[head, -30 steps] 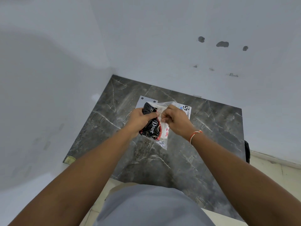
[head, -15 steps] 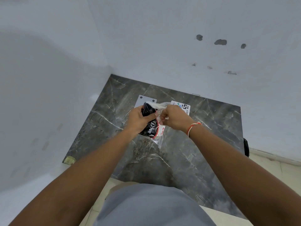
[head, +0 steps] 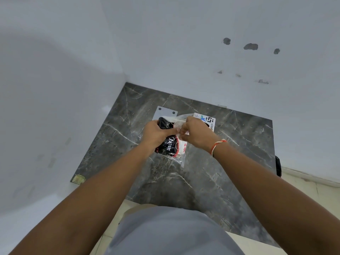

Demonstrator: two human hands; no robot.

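A clear plastic bag [head: 181,155] holds a black packet [head: 168,145] marked "Dove" and something white with red print. Both hands hold it just above a dark marble slab [head: 230,153]. My left hand [head: 156,134] grips the black packet through the bag on its left side. My right hand [head: 198,133] pinches the bag's upper edge at the right. The bag's top part is hidden behind the fingers. A red and white thread band sits on my right wrist.
A pale grey plate with two holes [head: 166,111] and a white printed card [head: 208,120] lie on the slab behind the bag. White walls close in at the left and back. A dark object [head: 278,165] sits off the slab's right edge.
Both hands and the bag stay in almost the same place. My right hand's fingers have shifted slightly along the bag's upper edge.
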